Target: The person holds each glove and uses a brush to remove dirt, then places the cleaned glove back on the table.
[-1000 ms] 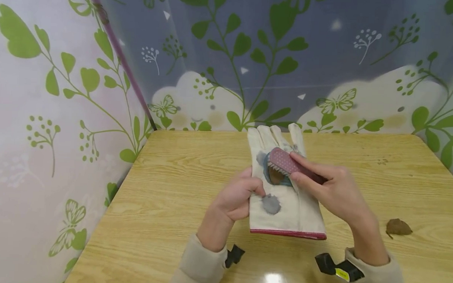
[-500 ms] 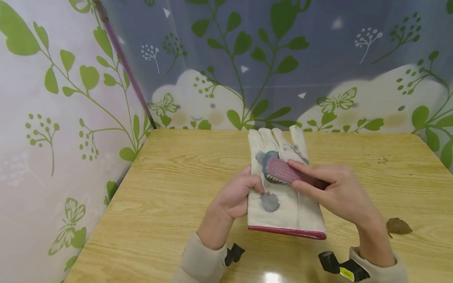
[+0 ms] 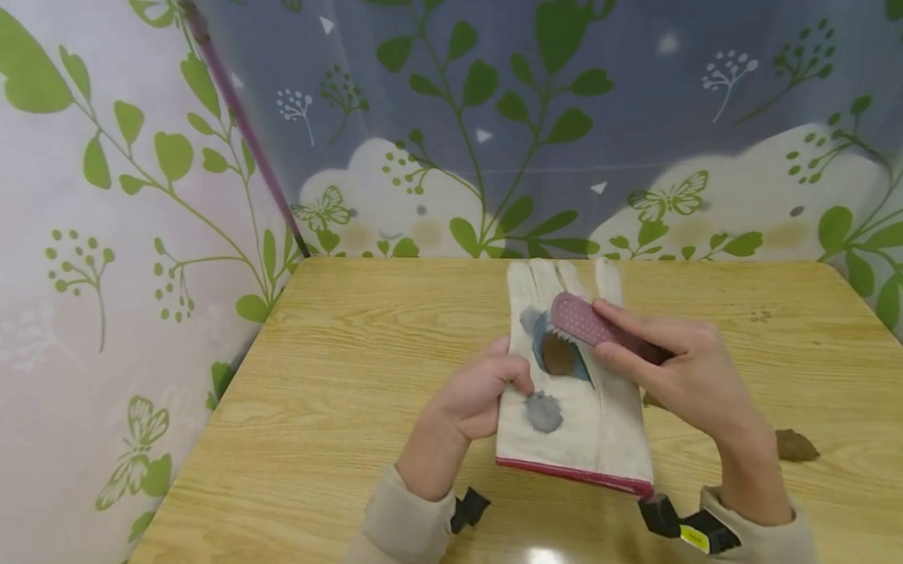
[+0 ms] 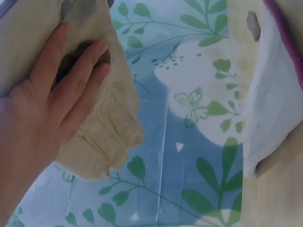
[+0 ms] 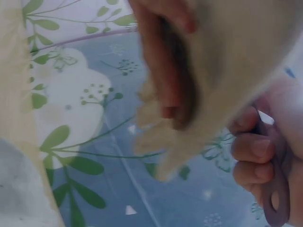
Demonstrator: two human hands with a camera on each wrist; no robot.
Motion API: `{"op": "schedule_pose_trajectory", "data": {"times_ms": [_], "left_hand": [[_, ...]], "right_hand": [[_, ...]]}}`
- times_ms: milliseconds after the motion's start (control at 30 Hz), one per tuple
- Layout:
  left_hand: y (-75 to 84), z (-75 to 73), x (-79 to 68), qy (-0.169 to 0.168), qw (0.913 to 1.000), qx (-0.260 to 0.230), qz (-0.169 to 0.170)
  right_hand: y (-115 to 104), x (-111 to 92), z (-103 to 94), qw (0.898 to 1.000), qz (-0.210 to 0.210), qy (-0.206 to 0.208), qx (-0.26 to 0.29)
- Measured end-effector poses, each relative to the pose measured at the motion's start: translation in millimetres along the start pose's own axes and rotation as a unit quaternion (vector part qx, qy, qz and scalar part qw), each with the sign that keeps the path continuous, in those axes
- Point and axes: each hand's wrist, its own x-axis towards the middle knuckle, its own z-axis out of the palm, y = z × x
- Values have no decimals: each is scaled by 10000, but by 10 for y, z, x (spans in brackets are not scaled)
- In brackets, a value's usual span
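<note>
My left hand (image 3: pixel 473 391) grips a cream cloth glove (image 3: pixel 553 447) by its left side, thumb on the front. The glove is raised over the table, fingers pointing away, its cuff trimmed in red. On its front are a fuzzy grey spot (image 3: pixel 544 412) and a brown area (image 3: pixel 558 354) bordered in blue. My right hand (image 3: pixel 690 373) holds a pink scrubbing brush (image 3: pixel 580 315) by the handle, bristles at the top edge of that brown area. Behind the glove, my left fingers rest over a dark brown oval (image 4: pixel 102 56) in the left wrist view.
A dried brown leaf (image 3: pixel 795 445) lies on the wooden table (image 3: pixel 358 378) beside my right forearm. White cloth with a purple edge (image 4: pixel 277 94) lies at the right in the left wrist view. A leaf-patterned backdrop (image 3: pixel 457 124) stands behind the table.
The brush moves down over the brown area, then back up, uncovering it. The glove shifts slightly right. A brown sliver now shows at its right edge.
</note>
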Motion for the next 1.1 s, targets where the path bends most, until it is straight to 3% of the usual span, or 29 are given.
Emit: {"op": "schedule_pose_trajectory", "data": {"times_ms": [100,167,433,633,767,1000,1100], "left_hand": [[35,-25,-15,59,9999,-109,104],[44,-22,-20,54,9999,-95,117],[21,-15,-28,-206,9998,-19,-14],[69,-49,-51,87,9999,-62,113],[83,-32,-58,33,9999,-47,106],[45,3,-50,-182,9997,137,-112],[56,-14,-53,-132,9998,108,-64]], "right_hand": [[-52,-2,-29,9987,-4,-506,15],[-59,7,-5,9984,38,-553,-59],[52,37,128,9987,304,375,-177],[2,16,71,9996,-100,-178,216],[-39,10,84,9988,-73,-410,256],[12,25,128,9988,170,431,157],[8,24,91,9992,75,341,188]]}}
